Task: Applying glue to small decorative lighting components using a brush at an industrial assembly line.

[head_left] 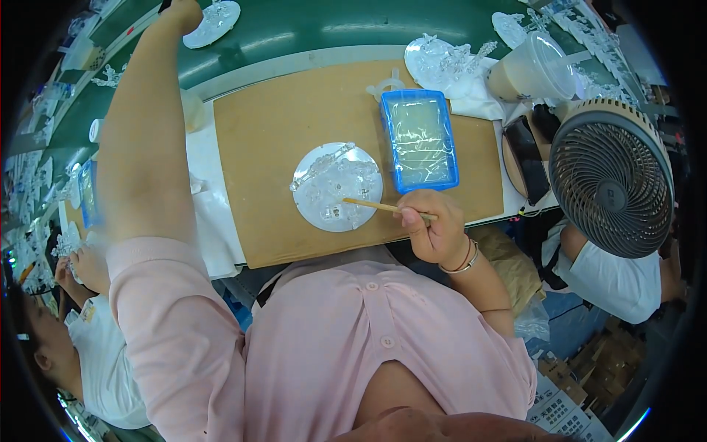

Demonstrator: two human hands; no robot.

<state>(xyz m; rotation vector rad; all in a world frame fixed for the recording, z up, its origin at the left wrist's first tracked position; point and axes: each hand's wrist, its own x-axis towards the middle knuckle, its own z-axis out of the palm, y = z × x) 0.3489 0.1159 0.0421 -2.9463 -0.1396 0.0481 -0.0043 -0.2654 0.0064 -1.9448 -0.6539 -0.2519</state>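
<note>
My right hand (433,228) pinches a thin wooden stick (375,206), its tip over a round white disc (317,210) with clear plastic pieces on it. The disc lies on a brown cardboard sheet (258,162). Just beyond my right hand sits a blue-rimmed box (451,132) with a clear, shiny film-like surface inside. My left arm stretches far forward, and my left hand (184,11) is at the top edge of the picture, beside another white disc (213,23) with clear pieces. Something dark shows at that hand, but its fingers are mostly cut off.
A round fan (611,177) stands at the right, beside a dark case (524,158). Behind are a clear plastic cup (534,66) and a disc piled with clear parts (434,62), on a green work surface (309,29). Co-workers sit at left and right.
</note>
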